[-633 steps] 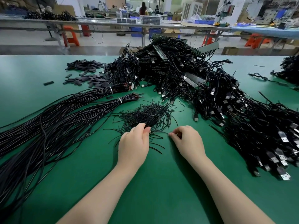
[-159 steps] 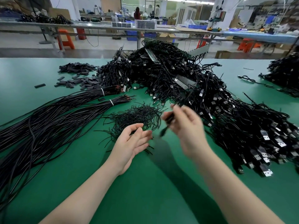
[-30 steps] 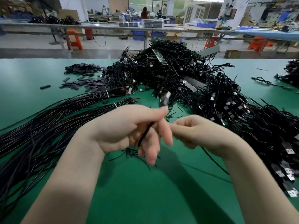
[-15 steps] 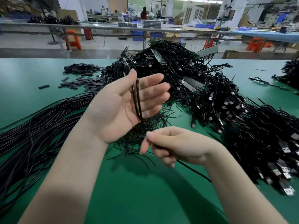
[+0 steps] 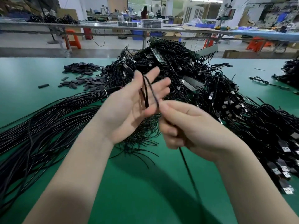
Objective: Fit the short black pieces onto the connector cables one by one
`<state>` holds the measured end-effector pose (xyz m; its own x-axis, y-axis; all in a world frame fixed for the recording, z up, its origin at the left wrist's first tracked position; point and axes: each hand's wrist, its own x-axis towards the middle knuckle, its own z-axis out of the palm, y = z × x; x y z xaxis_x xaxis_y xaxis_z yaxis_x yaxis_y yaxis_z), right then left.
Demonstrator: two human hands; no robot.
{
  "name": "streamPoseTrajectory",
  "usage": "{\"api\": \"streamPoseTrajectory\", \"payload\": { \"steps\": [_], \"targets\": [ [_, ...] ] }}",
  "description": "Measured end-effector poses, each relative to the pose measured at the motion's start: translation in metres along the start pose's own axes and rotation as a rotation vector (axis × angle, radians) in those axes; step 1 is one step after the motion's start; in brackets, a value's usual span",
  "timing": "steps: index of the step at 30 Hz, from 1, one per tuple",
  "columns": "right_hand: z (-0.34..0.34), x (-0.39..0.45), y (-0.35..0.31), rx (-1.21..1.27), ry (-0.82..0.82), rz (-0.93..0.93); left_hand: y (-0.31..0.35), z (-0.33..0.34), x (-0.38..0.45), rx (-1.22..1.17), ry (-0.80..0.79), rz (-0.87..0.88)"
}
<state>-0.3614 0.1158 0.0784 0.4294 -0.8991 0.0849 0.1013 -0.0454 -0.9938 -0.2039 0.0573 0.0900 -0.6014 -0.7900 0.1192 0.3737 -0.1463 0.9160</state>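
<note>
Hands meet above the green work table (image 5: 129, 199), both lifted clear of the clutter so the cable can be worked in the air. The left hand (image 5: 129, 109) is spread palm-up with its fingers loose, not clamping anything; a black cable (image 5: 146, 92) is looped over them, two strands running down across the palm, and it looks as if the open hand serves as a rest that keeps the strands apart and in sight. The right hand (image 5: 189, 128) is curled closed around that same cable just beside the left palm, thumb on top, and the rest of the cable hangs from under it down toward the near table edge. I judge this to be the threading step: the pinch steers the cable while a short black piece goes on, but whether a piece is already on the strand I cannot tell, black on black. The supply lies close for a reason: a loose heap of thin short black pieces (image 5: 142, 136) sits directly beneath the hands, within a drop of the fingers. Behind and to the right spreads the big pile of connector cables (image 5: 226, 97), metal plugs showing; to the left lie long tied cable bundles (image 5: 48, 120), and beyond them a scatter of flat black sleeves (image 5: 80, 81), kept apart so the stocks do not mix
</note>
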Motion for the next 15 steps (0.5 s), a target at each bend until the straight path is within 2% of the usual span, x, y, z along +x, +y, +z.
{"api": "streamPoseTrajectory", "payload": {
  "steps": [2, 4, 5, 7, 10, 12, 15],
  "targets": [
    [0.000, 0.002, 0.009, -0.039, -0.146, 0.129, 0.011, 0.003, -0.008, -0.118, -0.108, 0.045],
    [-0.005, 0.005, 0.021, -0.142, -0.157, 0.264, 0.018, 0.005, -0.017, -0.079, -0.164, 0.059],
    [-0.008, 0.006, 0.025, -0.207, -0.101, 0.313, 0.020, 0.005, -0.020, -0.032, -0.188, 0.059],
    [-0.019, 0.006, 0.027, -0.378, 0.110, 0.331, 0.022, 0.001, -0.025, 0.143, -0.280, 0.005],
    [-0.034, 0.001, 0.020, -0.474, 0.399, 0.222, 0.014, -0.002, -0.023, 0.707, -0.386, -0.253],
    [-0.038, 0.000, 0.013, -0.386, 0.459, 0.107, 0.001, 0.003, -0.014, 0.879, -0.289, -0.360],
    [-0.023, 0.000, 0.002, -0.256, 0.404, -0.070, -0.013, 0.008, -0.001, 0.685, 0.048, -0.209]
  ]
}}
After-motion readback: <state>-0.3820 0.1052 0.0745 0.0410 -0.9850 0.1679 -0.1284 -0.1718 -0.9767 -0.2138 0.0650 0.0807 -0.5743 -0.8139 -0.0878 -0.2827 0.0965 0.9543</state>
